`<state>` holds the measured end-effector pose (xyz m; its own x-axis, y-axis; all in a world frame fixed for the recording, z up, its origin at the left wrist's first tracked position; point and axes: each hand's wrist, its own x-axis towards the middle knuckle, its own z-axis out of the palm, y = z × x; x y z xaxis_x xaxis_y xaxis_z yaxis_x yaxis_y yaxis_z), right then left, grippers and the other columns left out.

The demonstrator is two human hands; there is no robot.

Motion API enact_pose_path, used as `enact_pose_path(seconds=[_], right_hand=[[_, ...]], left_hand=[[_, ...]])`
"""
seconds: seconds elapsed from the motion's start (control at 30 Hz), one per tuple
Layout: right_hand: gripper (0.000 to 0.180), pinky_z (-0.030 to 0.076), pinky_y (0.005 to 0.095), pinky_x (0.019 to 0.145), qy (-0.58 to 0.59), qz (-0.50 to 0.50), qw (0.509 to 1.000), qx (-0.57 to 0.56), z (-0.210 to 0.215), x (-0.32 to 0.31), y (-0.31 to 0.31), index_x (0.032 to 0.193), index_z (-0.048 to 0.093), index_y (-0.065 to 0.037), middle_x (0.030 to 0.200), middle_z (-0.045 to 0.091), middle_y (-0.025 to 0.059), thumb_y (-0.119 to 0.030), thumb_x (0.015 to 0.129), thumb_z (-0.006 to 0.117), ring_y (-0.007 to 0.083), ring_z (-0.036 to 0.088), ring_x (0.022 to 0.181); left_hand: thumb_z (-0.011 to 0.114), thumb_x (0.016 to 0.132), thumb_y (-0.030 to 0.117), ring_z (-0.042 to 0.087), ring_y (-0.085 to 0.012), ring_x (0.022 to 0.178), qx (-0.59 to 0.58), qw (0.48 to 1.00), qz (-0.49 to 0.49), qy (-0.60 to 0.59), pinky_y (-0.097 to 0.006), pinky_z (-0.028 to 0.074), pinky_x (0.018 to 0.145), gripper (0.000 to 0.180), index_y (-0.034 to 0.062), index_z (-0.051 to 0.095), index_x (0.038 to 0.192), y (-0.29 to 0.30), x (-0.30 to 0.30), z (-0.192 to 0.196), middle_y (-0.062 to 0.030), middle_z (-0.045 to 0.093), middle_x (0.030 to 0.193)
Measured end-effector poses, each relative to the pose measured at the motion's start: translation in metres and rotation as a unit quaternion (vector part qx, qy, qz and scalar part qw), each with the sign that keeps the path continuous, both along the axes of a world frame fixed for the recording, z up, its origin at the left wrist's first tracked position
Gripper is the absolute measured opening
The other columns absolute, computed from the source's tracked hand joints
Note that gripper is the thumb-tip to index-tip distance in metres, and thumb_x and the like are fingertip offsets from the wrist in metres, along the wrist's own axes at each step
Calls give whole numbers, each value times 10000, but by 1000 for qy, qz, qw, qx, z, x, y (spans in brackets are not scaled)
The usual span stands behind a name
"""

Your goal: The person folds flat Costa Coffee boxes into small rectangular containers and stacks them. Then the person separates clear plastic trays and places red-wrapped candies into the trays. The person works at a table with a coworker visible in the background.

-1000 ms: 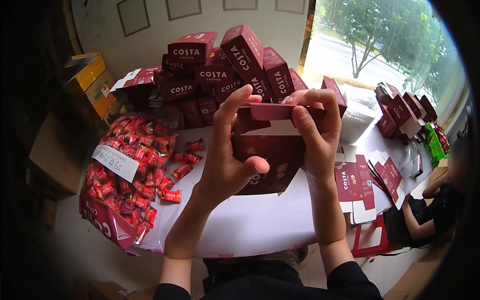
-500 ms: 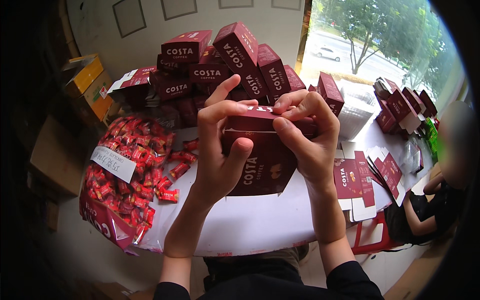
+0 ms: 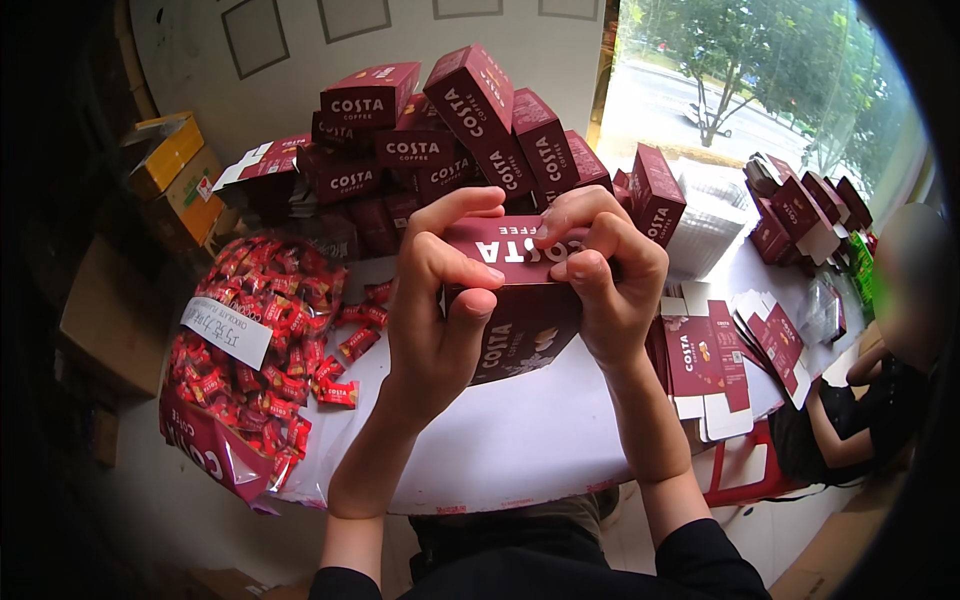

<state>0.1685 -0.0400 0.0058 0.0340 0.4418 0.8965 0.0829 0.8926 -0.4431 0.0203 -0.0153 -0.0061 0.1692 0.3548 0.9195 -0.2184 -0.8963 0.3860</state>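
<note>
A dark red cardboard box [image 3: 520, 300] is gripped above the white table [image 3: 520, 440], its top flap pinched by the left hand [image 3: 435, 310] and right hand [image 3: 605, 285]. At nine o'clock, glossy red sachets [image 3: 265, 340] spill from what seems a plastic bag. At twelve o'clock, finished boxes [image 3: 450, 140] are heaped.

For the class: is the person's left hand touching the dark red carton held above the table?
Touching. The head view shows the left hand wrapped on the dark red carton, thumb pressed against its front face and fingers curled over its top flap; the right hand grips it too.
</note>
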Motion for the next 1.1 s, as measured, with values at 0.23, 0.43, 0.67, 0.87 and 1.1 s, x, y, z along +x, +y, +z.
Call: enact_pose_path(seconds=[0.23,0.43,0.67,0.87,1.1], right_hand=[[336,431,304,584,-333,-85,911,-227,31,19,-34,764,463,-46,776,537,89,-160,640,753,232,547,682],[313,452,236,607,-100,-330,929,-134,36,78,-56,760,430,-54,757,553,17,-98,678,729,86,548,724],[472,466,322,736,117,-473,871,-58,0,96,42,1015,406,-37,992,508,122,-140,705,747,207,545,835],[500,437,429,724,-137,-630,758,-100,-29,86,76,982,417,-32,934,449,134,-250,680,749,313,510,860],[399,398,415,814,-168,-613,761,-131,-32,101,35,955,451,-35,986,478,142,-253,724,693,308,500,947]], left_hand=[[587,847,362,546,-233,957,-32,987,-45,150,-334,441,800,333,34,530,836,-1,-17,12,-177,519,1139],[540,848,471,495,-260,1092,-28,999,-31,24,-370,382,937,454,36,487,967,-5,-26,24,-177,505,1172],[524,892,331,541,-235,1019,-33,998,-30,34,-342,407,891,300,35,506,938,-9,-33,28,-151,565,1087],[552,878,295,569,-225,957,-11,997,-11,78,-325,424,855,267,34,530,926,-15,-36,29,-126,589,1044],[562,873,279,572,-221,943,-13,997,-27,69,-319,426,846,259,30,536,942,-12,-38,31,-120,591,1036]])
